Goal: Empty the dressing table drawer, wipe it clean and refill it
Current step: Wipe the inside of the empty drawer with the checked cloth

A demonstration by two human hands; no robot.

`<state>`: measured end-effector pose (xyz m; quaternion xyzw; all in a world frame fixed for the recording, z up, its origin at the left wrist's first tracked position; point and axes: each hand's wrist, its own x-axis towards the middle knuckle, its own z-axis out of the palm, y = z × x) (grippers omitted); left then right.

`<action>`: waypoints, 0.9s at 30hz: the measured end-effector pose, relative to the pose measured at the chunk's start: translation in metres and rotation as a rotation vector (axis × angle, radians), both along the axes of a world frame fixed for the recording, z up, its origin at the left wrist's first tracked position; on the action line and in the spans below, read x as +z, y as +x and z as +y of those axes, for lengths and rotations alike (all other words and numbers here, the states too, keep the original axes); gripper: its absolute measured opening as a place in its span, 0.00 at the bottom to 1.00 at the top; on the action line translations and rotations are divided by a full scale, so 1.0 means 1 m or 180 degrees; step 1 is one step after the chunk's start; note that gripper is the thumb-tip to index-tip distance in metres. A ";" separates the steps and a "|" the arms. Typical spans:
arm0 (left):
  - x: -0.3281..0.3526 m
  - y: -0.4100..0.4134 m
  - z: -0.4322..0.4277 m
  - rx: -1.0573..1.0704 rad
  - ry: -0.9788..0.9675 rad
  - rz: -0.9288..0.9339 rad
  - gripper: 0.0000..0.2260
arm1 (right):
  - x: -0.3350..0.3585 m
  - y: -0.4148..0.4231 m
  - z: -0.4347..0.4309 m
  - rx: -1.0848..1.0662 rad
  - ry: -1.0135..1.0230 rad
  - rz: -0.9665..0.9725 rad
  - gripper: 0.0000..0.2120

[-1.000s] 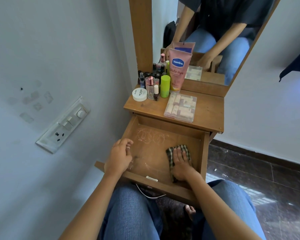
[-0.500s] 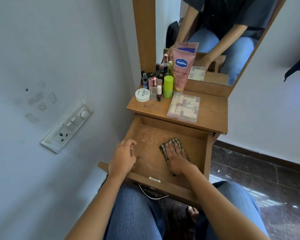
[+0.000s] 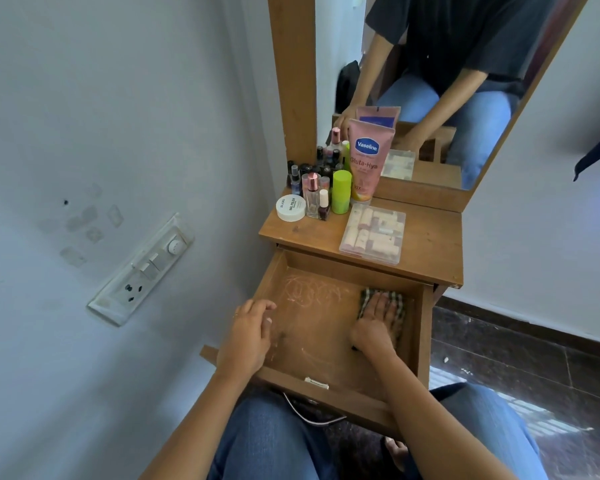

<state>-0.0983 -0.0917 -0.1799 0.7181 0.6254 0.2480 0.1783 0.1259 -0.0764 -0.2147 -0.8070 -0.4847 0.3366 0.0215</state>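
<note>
The wooden drawer [image 3: 312, 327] of the dressing table stands pulled out, with pale scribble marks on its bare floor. My right hand [image 3: 374, 323] presses a dark checked cloth [image 3: 397, 301] flat against the drawer floor near the right wall, fingers straight. My left hand [image 3: 250, 334] rests on the drawer's left wall with fingers loosely curled, holding nothing. On the table top [image 3: 430, 244] stand a pink Vaseline tube [image 3: 368, 161], a green bottle [image 3: 341, 192], a white jar [image 3: 290, 208], several small bottles [image 3: 314, 195] and a clear plastic box [image 3: 373, 233].
A wall with a switch plate [image 3: 142, 271] runs close along the left. A mirror [image 3: 440, 81] rises behind the table top. My knees in jeans [image 3: 267, 441] sit under the drawer front. Dark tiled floor [image 3: 520, 368] lies to the right.
My right hand slid the cloth from the drawer's front right toward the back right. My left hand stayed on the left wall.
</note>
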 end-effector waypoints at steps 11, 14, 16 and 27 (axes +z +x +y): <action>0.005 0.003 -0.001 0.0121 -0.0055 0.0095 0.12 | 0.013 -0.071 0.040 0.1324 0.0256 0.0156 0.32; 0.008 0.001 0.002 0.0069 -0.0049 0.0092 0.12 | 0.011 -0.040 0.025 0.1533 0.0250 0.0112 0.33; 0.009 0.000 0.004 -0.0011 -0.0068 0.0126 0.13 | 0.009 -0.010 0.009 0.1393 0.0159 0.0096 0.33; 0.005 -0.010 0.002 0.0071 0.0023 0.0411 0.14 | 0.000 0.008 0.020 0.2207 0.0441 -0.0223 0.30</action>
